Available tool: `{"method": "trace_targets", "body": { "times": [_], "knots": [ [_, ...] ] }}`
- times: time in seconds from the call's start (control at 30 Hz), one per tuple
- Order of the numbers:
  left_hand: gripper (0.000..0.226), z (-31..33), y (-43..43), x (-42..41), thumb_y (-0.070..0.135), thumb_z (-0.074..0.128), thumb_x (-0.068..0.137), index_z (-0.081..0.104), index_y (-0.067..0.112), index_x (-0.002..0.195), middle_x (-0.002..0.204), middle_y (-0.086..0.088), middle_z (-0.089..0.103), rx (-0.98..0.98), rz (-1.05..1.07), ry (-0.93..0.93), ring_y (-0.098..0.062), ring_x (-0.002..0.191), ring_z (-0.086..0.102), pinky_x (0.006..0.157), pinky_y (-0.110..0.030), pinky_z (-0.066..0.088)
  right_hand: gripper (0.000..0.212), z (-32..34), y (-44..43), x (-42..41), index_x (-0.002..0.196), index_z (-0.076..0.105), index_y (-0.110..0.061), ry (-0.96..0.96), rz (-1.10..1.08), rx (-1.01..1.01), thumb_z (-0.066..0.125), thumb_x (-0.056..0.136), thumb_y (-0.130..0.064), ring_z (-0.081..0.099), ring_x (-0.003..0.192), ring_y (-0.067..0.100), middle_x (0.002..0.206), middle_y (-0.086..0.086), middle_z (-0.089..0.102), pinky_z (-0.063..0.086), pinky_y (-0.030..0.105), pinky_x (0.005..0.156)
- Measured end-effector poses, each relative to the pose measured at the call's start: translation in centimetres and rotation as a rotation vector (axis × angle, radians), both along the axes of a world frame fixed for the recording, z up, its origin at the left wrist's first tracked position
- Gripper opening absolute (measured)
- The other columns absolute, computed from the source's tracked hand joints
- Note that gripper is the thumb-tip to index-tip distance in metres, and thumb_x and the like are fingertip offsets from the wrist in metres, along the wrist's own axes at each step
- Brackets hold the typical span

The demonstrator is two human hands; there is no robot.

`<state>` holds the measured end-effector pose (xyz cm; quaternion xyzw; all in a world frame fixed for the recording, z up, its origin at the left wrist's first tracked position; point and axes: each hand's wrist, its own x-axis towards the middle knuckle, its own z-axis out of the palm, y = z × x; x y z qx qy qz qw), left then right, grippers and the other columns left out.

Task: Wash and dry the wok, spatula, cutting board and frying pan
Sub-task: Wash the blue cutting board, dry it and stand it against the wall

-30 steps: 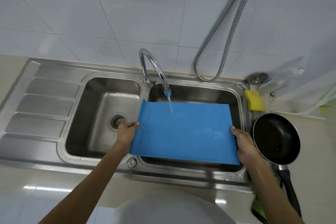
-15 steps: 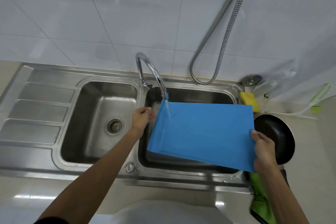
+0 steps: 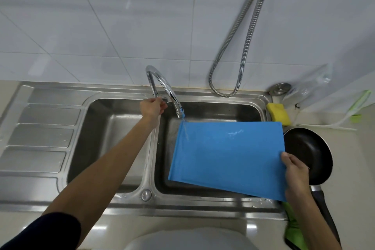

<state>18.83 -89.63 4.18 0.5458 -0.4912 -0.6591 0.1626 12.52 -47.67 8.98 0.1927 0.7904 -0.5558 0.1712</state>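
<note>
A blue cutting board (image 3: 227, 158) hangs tilted over the right basin of the steel sink (image 3: 223, 199). My right hand (image 3: 295, 176) grips its right edge near the lower corner. A thin stream from the tap spout (image 3: 180, 114) hits the board's upper left corner. My left hand (image 3: 153, 107) is at the base of the tap (image 3: 160, 81), fingers curled around the tap handle there. A black frying pan (image 3: 312, 154) sits on the counter right of the sink, partly behind the board and my right hand. No wok or spatula shows.
The left basin (image 3: 109, 138) and ribbed drainboard (image 3: 40, 138) lie to the left. A yellow sponge (image 3: 279, 112) sits at the sink's back right corner. A metal shower hose (image 3: 241, 50) hangs on the tiled wall. A green cloth (image 3: 294, 227) lies under my right forearm.
My left hand let go of the board and moved up to the tap's base. The board, now held by my right hand alone, shifted right and tilted.
</note>
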Motion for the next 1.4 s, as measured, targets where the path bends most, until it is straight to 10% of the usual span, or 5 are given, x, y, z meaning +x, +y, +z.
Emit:
{"method": "trace_targets", "body": {
  "times": [0.4,0.73,0.97,1.27,1.4],
  "knots": [
    [0.02,0.2,-0.4,-0.7,0.009,0.054,0.101,0.069,-0.004,0.1,0.087,-0.017,0.07,-0.186,-0.173,-0.069,-0.01,0.059,0.063,0.056,-0.022,0.051,0.022,-0.2,2.1,-0.5,0.085,0.07,-0.022,0.085,-0.024,-0.065,0.057,0.101,-0.03,0.056,0.088,0.012,0.086,-0.013,0.068,0.044,0.033,0.079],
    [0.065,-2.2,6.9,7.6,0.067,0.033,0.099,0.06,0.021,0.137,0.131,-0.011,0.067,0.562,-0.519,0.169,-0.033,0.122,0.063,0.104,-0.053,0.049,0.018,-1.7,0.0,-0.9,0.091,0.069,-0.019,0.002,-0.096,-0.215,0.056,0.102,-0.024,0.063,0.089,0.021,0.09,-0.002,0.071,0.051,0.041,0.085],
    [0.059,-2.4,5.3,12.8,0.073,0.044,0.092,0.071,0.025,0.114,0.107,0.001,0.077,0.223,-0.308,-0.141,-0.02,0.093,0.075,0.076,-0.039,0.059,0.015,-6.9,-3.6,1.7,0.097,0.066,-0.01,0.007,0.079,-0.173,0.054,0.102,-0.017,0.058,0.083,0.015,0.089,0.002,0.066,0.044,0.032,0.078],
    [0.092,-1.1,4.0,17.3,0.089,0.051,0.066,0.067,0.019,0.124,0.121,-0.006,0.072,0.075,-0.234,-0.146,-0.032,0.108,0.069,0.1,-0.056,0.051,0.02,-10.1,2.2,7.8,0.11,0.069,0.0,0.493,0.533,0.57,0.058,0.094,-0.007,0.061,0.1,0.04,0.107,0.02,0.069,0.046,0.044,0.089],
    [0.074,-1.3,5.9,18.6,0.084,0.051,0.076,0.07,0.022,0.111,0.112,0.001,0.074,0.044,-0.166,-0.158,-0.028,0.104,0.071,0.092,-0.052,0.056,0.031,-10.4,10.6,10.6,0.114,0.067,-0.001,0.617,0.474,0.897,0.057,0.087,-0.014,0.056,0.104,0.041,0.114,0.02,0.066,0.042,0.05,0.089]
  ]
}}
